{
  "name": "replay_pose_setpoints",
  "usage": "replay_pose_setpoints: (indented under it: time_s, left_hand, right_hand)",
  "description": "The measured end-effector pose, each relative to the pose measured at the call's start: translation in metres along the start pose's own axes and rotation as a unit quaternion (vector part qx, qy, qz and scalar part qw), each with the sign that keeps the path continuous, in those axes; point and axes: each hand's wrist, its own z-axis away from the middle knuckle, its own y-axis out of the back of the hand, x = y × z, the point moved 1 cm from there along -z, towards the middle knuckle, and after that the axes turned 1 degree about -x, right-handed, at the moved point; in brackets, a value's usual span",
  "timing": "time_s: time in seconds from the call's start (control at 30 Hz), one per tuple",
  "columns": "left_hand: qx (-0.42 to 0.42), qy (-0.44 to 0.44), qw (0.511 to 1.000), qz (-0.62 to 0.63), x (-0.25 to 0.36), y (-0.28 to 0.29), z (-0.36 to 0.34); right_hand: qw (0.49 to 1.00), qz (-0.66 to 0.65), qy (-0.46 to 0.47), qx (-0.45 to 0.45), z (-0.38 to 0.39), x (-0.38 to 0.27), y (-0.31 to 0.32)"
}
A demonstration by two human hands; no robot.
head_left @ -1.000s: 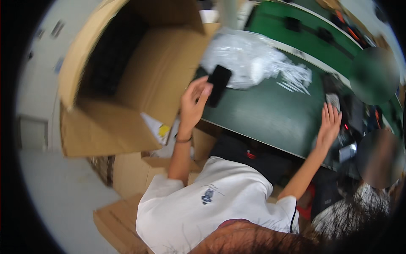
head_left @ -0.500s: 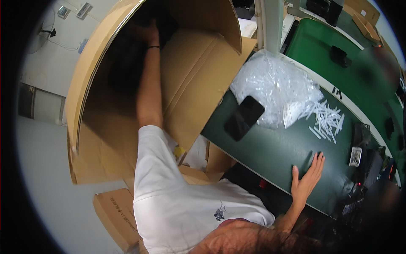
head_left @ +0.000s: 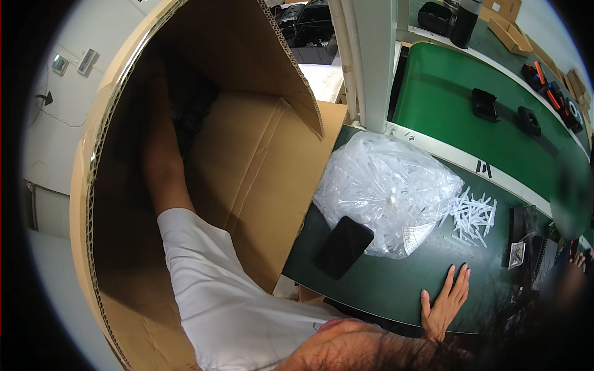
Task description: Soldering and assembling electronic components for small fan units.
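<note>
My left arm reaches deep into a large cardboard box (head_left: 266, 167) on the left. Down there my left hand (head_left: 153, 74) is lost in dark shadow, so its fingers and anything in them cannot be made out. Beside that forearm, dark black items (head_left: 195, 117) lie in the box, too dim to name. My right hand (head_left: 447, 303) rests flat on the dark green table (head_left: 396, 287), fingers stretched out and holding nothing. A black smartphone (head_left: 345, 247) lies to its left, against a clear plastic bag (head_left: 383, 191) full of small white pieces. Loose white strips (head_left: 475, 215) are scattered beyond the hand.
Past the table runs a green conveyor belt (head_left: 433, 80) carrying black plastic parts (head_left: 486, 105). A pale upright post (head_left: 371, 62) stands between box and belt. Dark packages (head_left: 526, 235) sit at the table's right. A black bottle (head_left: 465, 25) stands at the far side.
The view has shifted, and the box now fills more of the left side. My left arm has gone deeper into its shadow. My right hand stays flat on the table.
</note>
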Motion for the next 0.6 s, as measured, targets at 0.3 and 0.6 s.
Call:
replay_pose_setpoints:
  time_s: [0.3,0.6]
  left_hand:
    - [0.146,-0.099,0.955,0.236,0.11,0.156,0.111]
    - [-0.045,0.303,0.649,0.696,0.333,0.372,0.362]
  right_hand:
    - [0.998,-0.042,0.013,0.054,0.003,0.006,-0.003]
    - [0.743,-0.623,0.118,0.215,0.007,-0.045,0.03]
